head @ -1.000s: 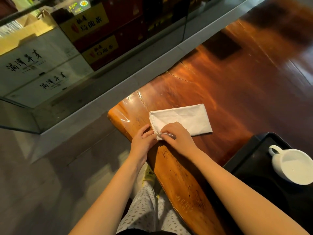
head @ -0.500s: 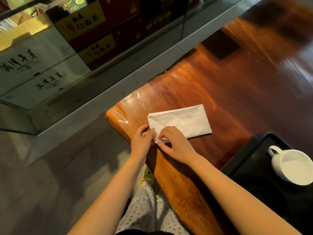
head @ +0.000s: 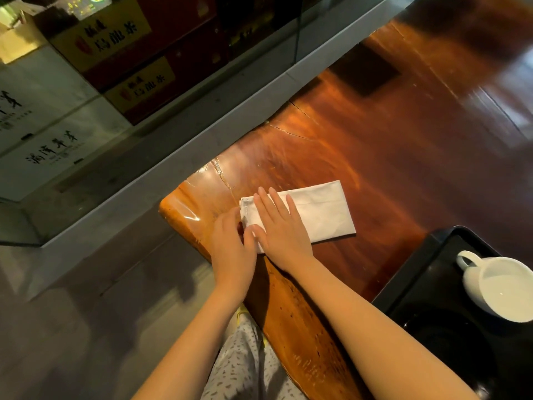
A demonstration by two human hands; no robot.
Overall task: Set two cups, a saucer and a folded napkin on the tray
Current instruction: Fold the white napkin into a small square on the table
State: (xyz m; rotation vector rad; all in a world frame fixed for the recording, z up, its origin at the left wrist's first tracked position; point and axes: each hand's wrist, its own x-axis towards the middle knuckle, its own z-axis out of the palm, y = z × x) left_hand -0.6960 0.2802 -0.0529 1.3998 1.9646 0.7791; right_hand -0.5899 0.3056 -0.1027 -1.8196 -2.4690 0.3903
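Head view: flat, open right hand (head: 281, 229) presses the folded white cloth napkin (head: 320, 212); its long axis points right toward the black tray (head: 418, 272).

Both forearms are bare with no sleeves reaching them, the hands (head: 259, 238) carry no rings, watch or gloves, and the person's legs below are covered in pale grey trousers (head: 245, 365) speckled with small dark dashes.
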